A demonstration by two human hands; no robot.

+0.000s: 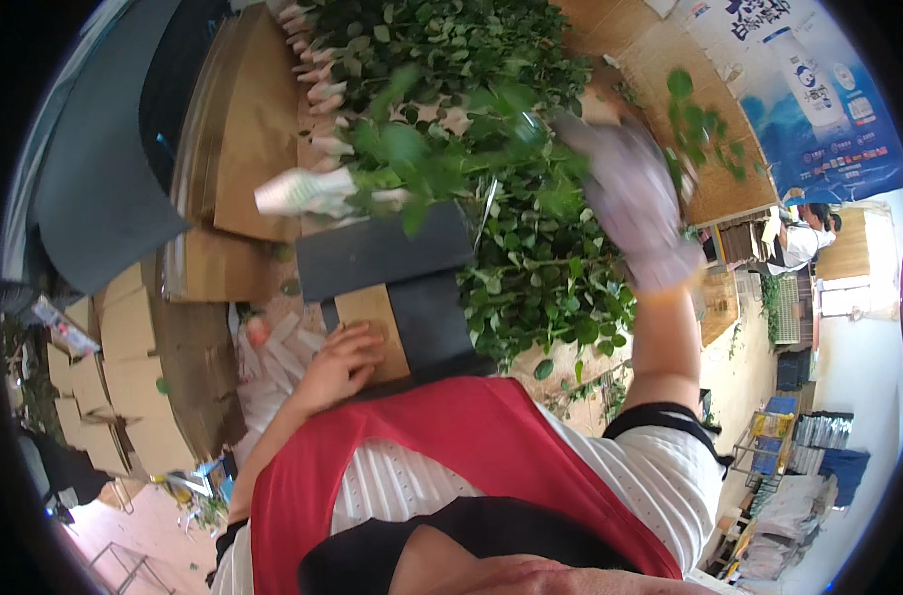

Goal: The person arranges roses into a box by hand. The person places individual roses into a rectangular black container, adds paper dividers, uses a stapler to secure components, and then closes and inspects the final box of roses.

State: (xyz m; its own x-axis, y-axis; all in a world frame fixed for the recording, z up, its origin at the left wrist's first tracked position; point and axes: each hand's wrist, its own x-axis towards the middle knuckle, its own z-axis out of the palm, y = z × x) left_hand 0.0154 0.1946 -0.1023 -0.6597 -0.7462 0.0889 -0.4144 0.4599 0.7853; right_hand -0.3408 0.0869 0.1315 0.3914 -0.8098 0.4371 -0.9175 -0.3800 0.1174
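Observation:
My bare left hand rests on a brown cardboard strip lying on a dark grey board, its fingers slightly bent and apart. My gloved right hand is blurred, raised at the right among leafy stems; whether it grips any is unclear. Blurred green sprigs cross the middle, beside a white paper-wrapped flower head. Dense piles of leafy stems lie around the dark board, with a row of wrapped pale heads along the upper pile's left.
Cardboard sheets and stacked flat boxes stand at the left. A blue printed carton and a cardboard panel border the upper right. Another person in white works at the far right, near shelves of bundled items.

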